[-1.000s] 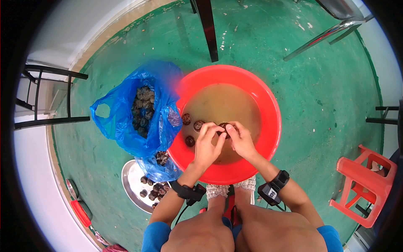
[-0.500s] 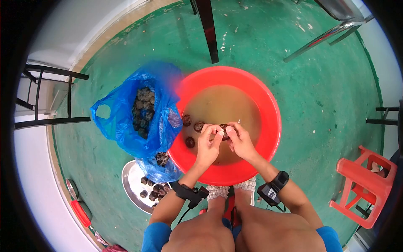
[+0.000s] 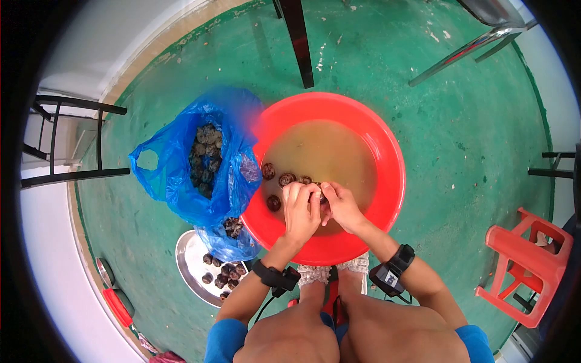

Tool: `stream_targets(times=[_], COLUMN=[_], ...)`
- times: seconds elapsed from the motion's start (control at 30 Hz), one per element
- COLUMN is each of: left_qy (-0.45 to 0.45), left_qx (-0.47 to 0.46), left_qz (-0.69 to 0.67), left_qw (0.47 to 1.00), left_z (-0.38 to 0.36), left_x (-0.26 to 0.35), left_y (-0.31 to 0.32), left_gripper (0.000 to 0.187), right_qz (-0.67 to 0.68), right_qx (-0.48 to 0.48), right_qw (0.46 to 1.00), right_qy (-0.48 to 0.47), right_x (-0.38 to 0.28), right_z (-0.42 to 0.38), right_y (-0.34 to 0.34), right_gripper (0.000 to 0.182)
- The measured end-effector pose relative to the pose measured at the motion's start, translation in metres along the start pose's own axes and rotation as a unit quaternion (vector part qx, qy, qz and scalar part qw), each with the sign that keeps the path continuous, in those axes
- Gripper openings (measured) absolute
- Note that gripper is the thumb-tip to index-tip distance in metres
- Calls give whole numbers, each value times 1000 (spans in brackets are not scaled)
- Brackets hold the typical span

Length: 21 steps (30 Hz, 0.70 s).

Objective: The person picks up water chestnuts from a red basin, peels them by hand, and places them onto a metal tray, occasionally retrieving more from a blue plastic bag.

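A red basin [image 3: 387, 212] holds murky brownish water, with several dark round lumps [image 3: 287, 179] at its left side. Over the near part of the water, my left hand [image 3: 302, 209] and my right hand [image 3: 342, 207] meet with bent fingers around one dark round lump [image 3: 322, 198]. The fingers of both hands hide most of it. Beside the basin on the left, an open blue plastic bag [image 3: 175, 163] contains many similar lumps, greyer and dirtier. Below it, a round metal tray [image 3: 193, 272] carries several dark lumps.
A smaller blue bag [image 3: 242, 249] with brown pieces lies partly over the tray. A red plastic stool [image 3: 514, 248] stands at the right on the green floor [image 3: 448, 181]. Black furniture legs [image 3: 296, 42] are beyond the basin, and a black frame [image 3: 75, 175] is at far left.
My hands have drawn closer together and my fingers now cover more of the held lump. Another dark lump in the water has come into view just beyond my left fingers.
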State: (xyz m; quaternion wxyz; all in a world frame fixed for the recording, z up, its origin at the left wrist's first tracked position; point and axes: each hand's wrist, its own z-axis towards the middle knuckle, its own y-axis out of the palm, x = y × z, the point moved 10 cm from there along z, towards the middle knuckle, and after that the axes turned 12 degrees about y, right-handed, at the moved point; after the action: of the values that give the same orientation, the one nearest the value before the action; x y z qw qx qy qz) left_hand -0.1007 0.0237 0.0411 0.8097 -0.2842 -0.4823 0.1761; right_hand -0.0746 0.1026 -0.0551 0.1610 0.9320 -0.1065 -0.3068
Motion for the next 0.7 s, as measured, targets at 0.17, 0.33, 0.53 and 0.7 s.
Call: stream_targets(times=[0.17, 0.33, 0.53, 0.7], left_qy=[36, 73, 3, -227], left_qx=[-15, -24, -43, -79], left_qz=[59, 59, -5, -130], left_qw=[998, 995, 999, 962], left_z=[-1, 0, 0, -23], left_x=[2, 5, 9, -53], left_y=[0, 1, 7, 27], left_gripper=[5, 5, 4, 14], right_qz=[-55, -118, 0, 11], right_qx=[105, 192, 142, 52], right_qw=[992, 967, 990, 997], right_qy=[-48, -122, -26, -57], right_x=[-5, -6, -10, -19], right_z=[-2, 4, 9, -10], right_y=[-9, -20, -50, -36], right_gripper=[34, 36, 31, 32])
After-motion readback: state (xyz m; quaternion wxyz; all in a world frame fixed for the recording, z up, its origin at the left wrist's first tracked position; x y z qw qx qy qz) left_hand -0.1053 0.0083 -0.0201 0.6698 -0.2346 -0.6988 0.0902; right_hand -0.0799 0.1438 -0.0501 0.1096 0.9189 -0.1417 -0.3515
